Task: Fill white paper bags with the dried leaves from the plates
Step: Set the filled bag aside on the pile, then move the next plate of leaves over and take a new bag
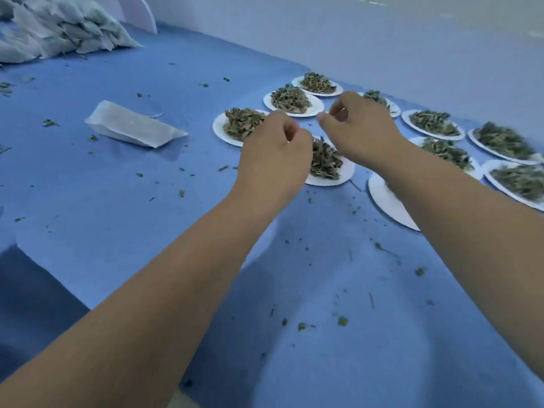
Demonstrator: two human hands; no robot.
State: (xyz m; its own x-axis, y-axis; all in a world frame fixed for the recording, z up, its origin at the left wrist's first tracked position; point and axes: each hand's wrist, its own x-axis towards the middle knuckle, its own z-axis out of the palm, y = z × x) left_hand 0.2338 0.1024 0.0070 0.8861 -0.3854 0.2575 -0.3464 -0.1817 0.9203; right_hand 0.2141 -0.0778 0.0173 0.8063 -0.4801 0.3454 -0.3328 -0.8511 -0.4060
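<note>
Several white paper plates heaped with dried green leaves lie on the blue cloth at the right. My left hand (276, 148) and my right hand (359, 125) hover side by side above one heaped plate (338, 179), whose leaves (325, 161) show between them. Both hands have loosely curled fingers and I see nothing in either. More heaped plates (219, 129) (315, 108) sit just beyond my hands. A white paper bag (132, 125) lies on its side on the cloth to the left, apart from both hands.
A pile of white paper bags (59, 28) is stacked at the far left corner. A bare white plate (385, 201) lies partly under my right forearm. Leaf crumbs are scattered over the blue cloth (323, 290). A pale wall runs behind the plates.
</note>
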